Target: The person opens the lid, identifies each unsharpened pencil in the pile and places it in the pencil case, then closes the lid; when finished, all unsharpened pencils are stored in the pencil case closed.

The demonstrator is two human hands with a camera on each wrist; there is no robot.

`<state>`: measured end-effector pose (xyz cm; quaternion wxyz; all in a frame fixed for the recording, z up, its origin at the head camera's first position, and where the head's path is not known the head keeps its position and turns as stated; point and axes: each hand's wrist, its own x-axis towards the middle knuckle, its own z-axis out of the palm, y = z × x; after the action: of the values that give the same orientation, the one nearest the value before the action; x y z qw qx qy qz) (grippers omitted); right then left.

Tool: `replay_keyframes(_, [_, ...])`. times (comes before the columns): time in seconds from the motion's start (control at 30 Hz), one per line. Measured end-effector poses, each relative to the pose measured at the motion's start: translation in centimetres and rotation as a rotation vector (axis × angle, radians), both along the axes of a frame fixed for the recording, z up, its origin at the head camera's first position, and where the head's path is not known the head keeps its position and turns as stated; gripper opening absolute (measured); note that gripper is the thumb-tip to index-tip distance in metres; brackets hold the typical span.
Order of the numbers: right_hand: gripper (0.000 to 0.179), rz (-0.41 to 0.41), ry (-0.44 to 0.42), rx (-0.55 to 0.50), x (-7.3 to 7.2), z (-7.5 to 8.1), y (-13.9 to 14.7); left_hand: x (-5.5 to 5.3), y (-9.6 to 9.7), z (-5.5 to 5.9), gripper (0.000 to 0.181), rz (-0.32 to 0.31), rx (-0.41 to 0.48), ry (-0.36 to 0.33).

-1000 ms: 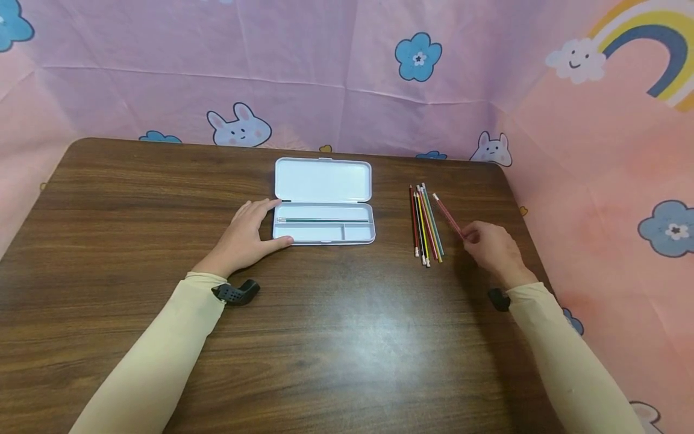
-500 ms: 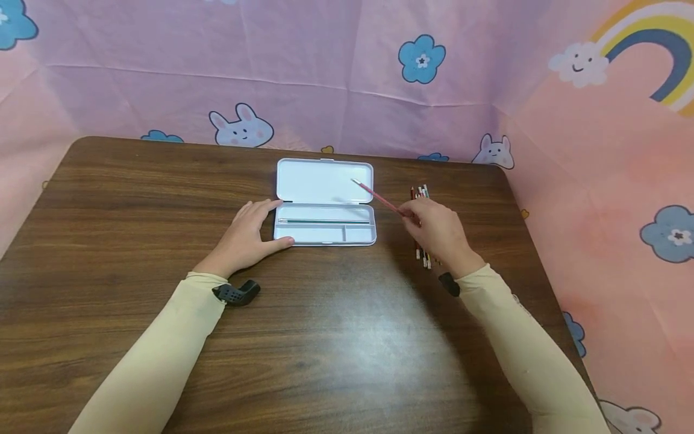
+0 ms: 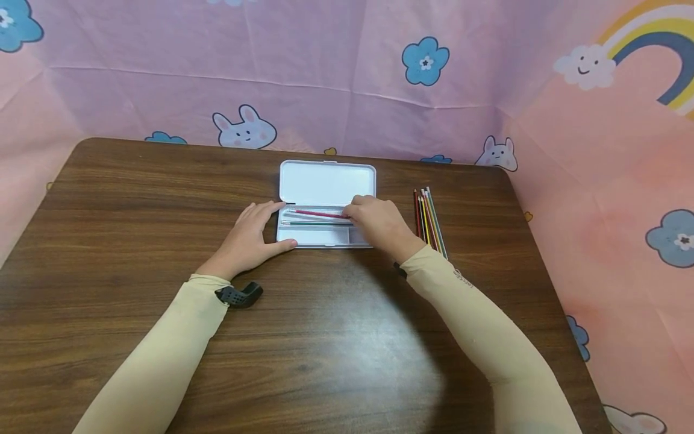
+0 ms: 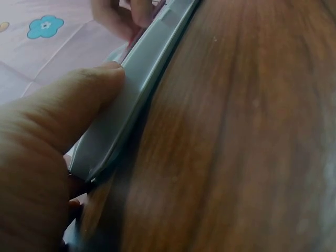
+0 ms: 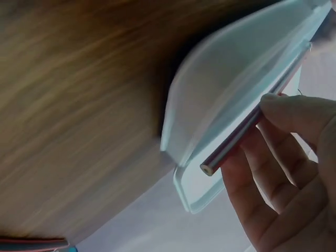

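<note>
A white pencil case [image 3: 314, 237] lies with its lid [image 3: 325, 181] raised back on the wooden table. My left hand [image 3: 244, 241] holds its left end, thumb on the front rim [image 4: 139, 73] and fingers at the back corner. My right hand [image 3: 379, 224] pinches a red pencil [image 3: 320, 213] over the rear compartment, eraser end pointing left. In the right wrist view, thumb and fingers grip that pencil [image 5: 236, 134] near its unsharpened end, apart from the case wall. A dark green pencil [image 3: 314, 223] lies inside the long compartment. My right hand hides the case's right end.
Several coloured pencils [image 3: 425, 217] lie in a loose bundle on the table [image 3: 325, 337] right of the case, partly behind the right forearm. A patterned pink cloth [image 3: 336, 72] hangs behind the table and along its right side.
My right hand has carried the red pencil left from beside the bundle, past the lid, and lowered it into line with the rear compartment. The left hand keeps its place on the case.
</note>
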<state>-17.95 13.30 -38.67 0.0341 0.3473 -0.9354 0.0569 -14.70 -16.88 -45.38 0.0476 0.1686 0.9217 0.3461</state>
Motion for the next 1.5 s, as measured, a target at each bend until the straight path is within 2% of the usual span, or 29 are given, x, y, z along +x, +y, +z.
replay_keyframes(0.33, [0.023,0.009,-0.027,0.091,-1.0,-0.3,-2.0,0.0,0.1,0.2,0.092,0.005,-0.002,0.000])
replay_keyframes(0.83, [0.030,0.004,-0.119,0.160,-1.4,-0.4,-2.4,0.0,0.0,0.0,0.094,0.006,-0.008,0.001])
replay_keyframes(1.17, [0.036,0.002,-0.142,0.137,-1.4,-0.6,-2.3,0.0,0.1,0.2,0.093,0.003,-0.009,0.000])
replay_keyframes(1.5, [0.028,-0.006,-0.159,0.094,-1.4,-0.5,-2.0,0.1,-0.1,0.1,0.094,0.002,0.004,-0.004])
